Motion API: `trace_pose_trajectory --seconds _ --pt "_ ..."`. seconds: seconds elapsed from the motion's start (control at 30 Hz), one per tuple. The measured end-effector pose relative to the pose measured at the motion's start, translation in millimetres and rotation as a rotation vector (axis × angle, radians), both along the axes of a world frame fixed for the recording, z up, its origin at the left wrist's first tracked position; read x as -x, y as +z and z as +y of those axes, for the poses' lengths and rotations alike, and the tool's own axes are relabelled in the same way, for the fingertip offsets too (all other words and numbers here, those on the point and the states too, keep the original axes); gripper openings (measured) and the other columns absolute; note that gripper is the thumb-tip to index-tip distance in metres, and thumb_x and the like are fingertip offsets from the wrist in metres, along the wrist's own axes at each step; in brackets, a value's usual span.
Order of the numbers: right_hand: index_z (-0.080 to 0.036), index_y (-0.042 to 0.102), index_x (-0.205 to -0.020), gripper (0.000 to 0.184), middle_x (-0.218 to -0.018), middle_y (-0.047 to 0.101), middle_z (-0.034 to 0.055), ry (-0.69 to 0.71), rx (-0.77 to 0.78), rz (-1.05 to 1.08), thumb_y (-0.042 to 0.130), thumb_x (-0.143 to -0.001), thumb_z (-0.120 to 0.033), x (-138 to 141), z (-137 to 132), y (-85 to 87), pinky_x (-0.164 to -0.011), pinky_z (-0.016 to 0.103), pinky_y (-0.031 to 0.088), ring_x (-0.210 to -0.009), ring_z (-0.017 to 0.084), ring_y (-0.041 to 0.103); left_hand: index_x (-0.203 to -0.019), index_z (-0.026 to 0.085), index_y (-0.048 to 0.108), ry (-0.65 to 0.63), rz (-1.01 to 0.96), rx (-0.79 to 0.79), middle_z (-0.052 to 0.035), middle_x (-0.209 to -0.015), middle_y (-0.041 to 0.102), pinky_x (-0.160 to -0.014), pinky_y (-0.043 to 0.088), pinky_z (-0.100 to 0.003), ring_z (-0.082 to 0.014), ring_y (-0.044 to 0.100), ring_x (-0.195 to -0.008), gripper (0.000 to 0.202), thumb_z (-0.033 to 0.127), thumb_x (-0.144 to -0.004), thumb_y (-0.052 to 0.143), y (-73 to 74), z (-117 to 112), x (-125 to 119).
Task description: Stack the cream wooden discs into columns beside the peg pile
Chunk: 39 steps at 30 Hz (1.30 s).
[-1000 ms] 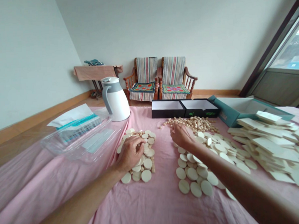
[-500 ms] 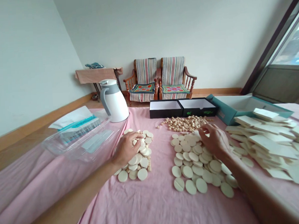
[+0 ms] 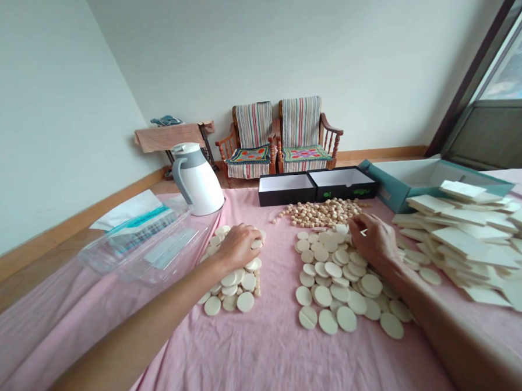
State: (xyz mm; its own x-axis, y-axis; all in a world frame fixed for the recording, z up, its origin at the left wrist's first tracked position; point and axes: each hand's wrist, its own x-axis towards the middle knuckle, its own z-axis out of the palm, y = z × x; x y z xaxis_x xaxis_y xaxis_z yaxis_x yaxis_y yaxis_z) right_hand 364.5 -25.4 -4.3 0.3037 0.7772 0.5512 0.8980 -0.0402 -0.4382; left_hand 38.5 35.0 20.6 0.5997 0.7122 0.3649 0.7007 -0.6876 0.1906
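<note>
Two heaps of flat cream round discs lie on a pink cloth. My left hand (image 3: 238,245) rests palm down on the far part of the left heap (image 3: 230,284), fingers curled over several discs. My right hand (image 3: 374,240) is at the far right of the bigger right heap (image 3: 335,285), fingers bent and pinching a pale disc edge. Behind both heaps lies a spread of small tan round beads (image 3: 318,212).
A white jug (image 3: 196,178) stands far left, a clear plastic tub (image 3: 141,242) in front of it. Two black open boxes (image 3: 315,185) and a teal box (image 3: 417,178) sit at the back. Cream rectangular slabs (image 3: 473,237) pile up at right. Two chairs stand by the wall.
My right hand has moved from the beads rightward onto the far right of the big disc heap. My left hand has slid farther up its heap.
</note>
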Motion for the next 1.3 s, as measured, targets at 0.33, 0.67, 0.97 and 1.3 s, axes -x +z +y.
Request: trace_pose_trajectory --seconds 0.33,0.67,0.97,1.3 --pt "-0.020 0.063 -0.075 0.023 -0.074 0.061 0.0039 0.005 0.013 -0.017 0.045 -0.080 -0.034 0.6 0.6 -1.0 -0.061 0.026 0.035 -0.065 0.015 0.052 -0.105 0.019 0.064 -0.215 -0.184 0.237 -0.0038 -0.098 0.069 -0.065 0.049 -0.023 -0.0143 0.064 -0.075 0.029 0.024 -0.077 0.062 22.2 -15.5 -37.9" --pt "-0.021 0.063 -0.075 0.024 -0.074 0.062 0.0036 0.018 0.027 -0.031 0.043 -0.080 -0.032 2.9 -0.1 -0.6 -0.060 0.025 0.034 -0.065 0.015 0.052 -0.082 0.022 0.070 -0.056 0.217 0.048 -0.0049 -0.089 0.072 -0.081 0.046 -0.031 -0.0226 0.064 -0.089 0.023 0.010 -0.068 0.057 0.2 40.9 -12.9" --pt "-0.021 0.062 -0.072 0.022 -0.072 0.061 0.0030 0.020 0.030 -0.053 0.044 -0.080 -0.031 2.3 1.1 -1.6 -0.059 0.025 0.032 -0.063 0.015 0.051 -0.071 0.019 0.069 -0.058 0.209 0.024 -0.0067 -0.078 0.070 -0.073 0.045 -0.031 -0.0232 0.064 -0.080 0.011 0.015 -0.067 0.059 6.3 34.6 -12.5" --pt "-0.020 0.062 -0.072 0.024 -0.073 0.061 0.0027 0.042 0.014 -0.064 0.044 -0.082 -0.033 1.9 0.4 -3.2 -0.058 0.025 0.032 -0.062 0.014 0.051 -0.105 0.017 0.068 -0.165 0.014 0.209 -0.0069 -0.102 0.070 -0.079 0.048 -0.028 -0.0170 0.065 -0.086 0.032 0.014 -0.076 0.054 23.9 29.6 -23.0"
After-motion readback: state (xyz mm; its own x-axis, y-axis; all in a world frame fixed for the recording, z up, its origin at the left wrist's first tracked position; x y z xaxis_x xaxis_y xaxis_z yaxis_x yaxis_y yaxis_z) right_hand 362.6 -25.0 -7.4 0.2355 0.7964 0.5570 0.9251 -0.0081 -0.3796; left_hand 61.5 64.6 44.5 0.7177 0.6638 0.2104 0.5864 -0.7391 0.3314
